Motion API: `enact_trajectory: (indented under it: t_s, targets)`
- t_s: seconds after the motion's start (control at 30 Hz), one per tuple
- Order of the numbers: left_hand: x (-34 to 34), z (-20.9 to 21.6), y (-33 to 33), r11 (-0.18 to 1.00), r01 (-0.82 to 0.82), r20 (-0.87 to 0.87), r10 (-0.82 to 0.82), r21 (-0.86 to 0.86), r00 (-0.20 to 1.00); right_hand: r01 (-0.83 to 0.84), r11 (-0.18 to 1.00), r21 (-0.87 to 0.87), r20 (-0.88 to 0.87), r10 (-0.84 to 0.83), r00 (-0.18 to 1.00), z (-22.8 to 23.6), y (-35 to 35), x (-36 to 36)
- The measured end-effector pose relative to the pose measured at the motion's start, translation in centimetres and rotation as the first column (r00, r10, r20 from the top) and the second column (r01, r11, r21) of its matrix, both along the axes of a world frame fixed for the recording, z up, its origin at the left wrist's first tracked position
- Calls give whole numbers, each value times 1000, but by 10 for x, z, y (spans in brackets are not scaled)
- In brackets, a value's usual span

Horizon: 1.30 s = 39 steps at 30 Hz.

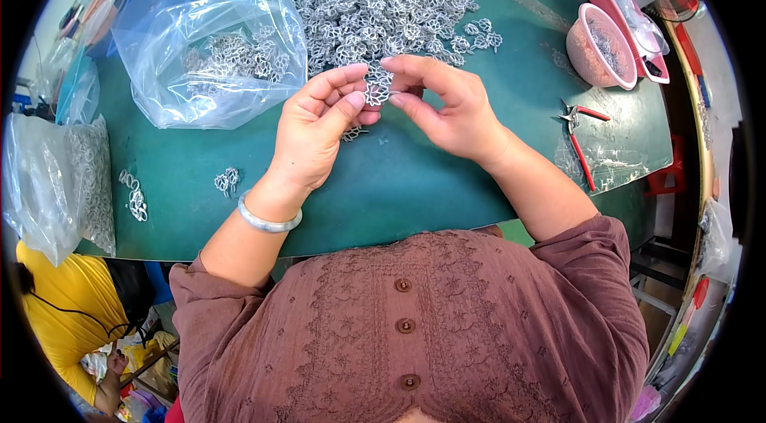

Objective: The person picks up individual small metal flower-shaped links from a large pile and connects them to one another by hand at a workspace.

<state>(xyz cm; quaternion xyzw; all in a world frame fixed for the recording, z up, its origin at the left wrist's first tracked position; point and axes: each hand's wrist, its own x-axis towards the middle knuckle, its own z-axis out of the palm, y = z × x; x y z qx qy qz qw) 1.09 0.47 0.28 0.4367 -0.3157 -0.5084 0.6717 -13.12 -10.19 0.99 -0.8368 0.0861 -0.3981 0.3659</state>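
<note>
Between my two hands, above the green table, is a small silver metal piece with a flower-like openwork outline [377,92]. My left hand [319,120] pinches it between thumb and fingers from the left. From the right, the thumb and index finger of my right hand [447,108] close on its other edge. Just beyond my fingers rises a large heap of similar silver openwork pieces [375,4]. Another such piece [351,134] lies on the table below my left fingertips, partly hidden by them.
A clear plastic bag [171,96] of silver pieces stands at left, another full bag [88,183] nearer the edge. Silver rings [136,198] and loose pieces [227,180] lie on the green table [383,199]. Red-handled pliers [581,144] and a pink basket [586,56] are right. Someone in yellow sits lower left.
</note>
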Motion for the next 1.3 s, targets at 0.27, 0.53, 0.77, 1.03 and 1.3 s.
enact_trajectory:
  t_s: [0.27,0.53,0.77,1.03,1.3]
  targets:
    - [1,1,0,999,28,-67,-25,36,997,-4,999,-42,-5,4,1000,-1,0,0]
    - [3,2,0,994,90,-165,-79,59,983,-14,999,-31,-16,13,1000,1,1,0]
    - [17,-5,-1,990,119,-369,-84,73,926,23,1000,-13,-116,-25,993,-2,-16,1]
    - [19,-2,-2,991,80,-431,-26,107,902,120,927,-356,-410,-270,871,-13,-17,4]
    - [10,0,1,979,27,-72,-13,202,997,45,974,-222,-322,-117,940,-8,-15,3]
